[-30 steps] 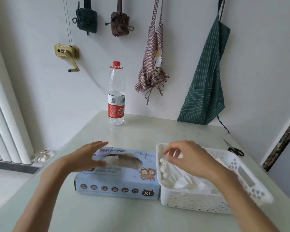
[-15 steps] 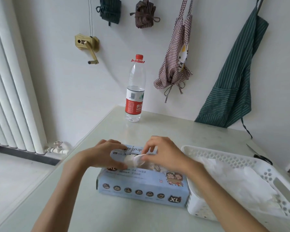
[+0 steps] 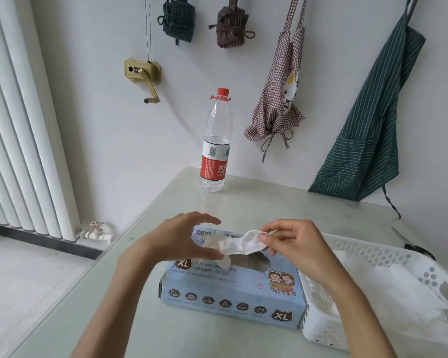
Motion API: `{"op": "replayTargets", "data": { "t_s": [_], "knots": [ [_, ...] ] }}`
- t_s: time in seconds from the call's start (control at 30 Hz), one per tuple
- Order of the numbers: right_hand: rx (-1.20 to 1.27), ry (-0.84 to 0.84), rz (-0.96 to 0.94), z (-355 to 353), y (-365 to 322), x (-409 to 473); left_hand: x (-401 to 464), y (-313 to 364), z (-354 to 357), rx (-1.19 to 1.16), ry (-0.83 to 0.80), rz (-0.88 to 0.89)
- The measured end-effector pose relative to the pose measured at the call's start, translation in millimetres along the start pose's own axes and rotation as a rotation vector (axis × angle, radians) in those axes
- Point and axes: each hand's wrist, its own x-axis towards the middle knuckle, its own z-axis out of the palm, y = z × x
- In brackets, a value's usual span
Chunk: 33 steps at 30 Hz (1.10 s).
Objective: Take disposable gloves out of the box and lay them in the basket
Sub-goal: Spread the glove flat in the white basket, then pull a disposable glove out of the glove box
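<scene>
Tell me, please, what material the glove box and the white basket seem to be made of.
The glove box looks like thin printed cardboard, matte to slightly glossy: folded edges, a torn oval opening. The basket looks like moulded white plastic, smooth, with rows of punched holes in its wall.
</scene>
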Motion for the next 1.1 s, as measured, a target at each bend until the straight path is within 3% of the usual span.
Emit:
{"op": "replayTargets", "data": {
  "t_s": [0.17,0.37,0.5,0.7,0.83,0.97,1.1],
  "knots": [
    [0.111,0.096,0.005,-8,-3,-6,7,12,7,-0.085,0.190,0.097],
    [-0.513,-0.074,-0.178,7,-7,-11,12,19,11,-0.154,0.257,0.184],
    [-0.226,0.084,-0.148,15,-3,-2,9,21,7,-0.259,0.275,0.262],
    [0.251,0.247,-0.026,-7,-4,-1,11,3,15,-0.032,0.059,0.025],
    [0.216,0.212,-0.003,-19,-5,-3,13,5,14,-0.064,0.067,0.060],
    [0.259,0.264,-0.053,-27,-7,-5,10,6,13,-0.247,0.039,0.134],
    [0.218,0.033,-0.110,-26,-11,-8,10,16,17,-0.317,0.051,0.226]
  ]
}}
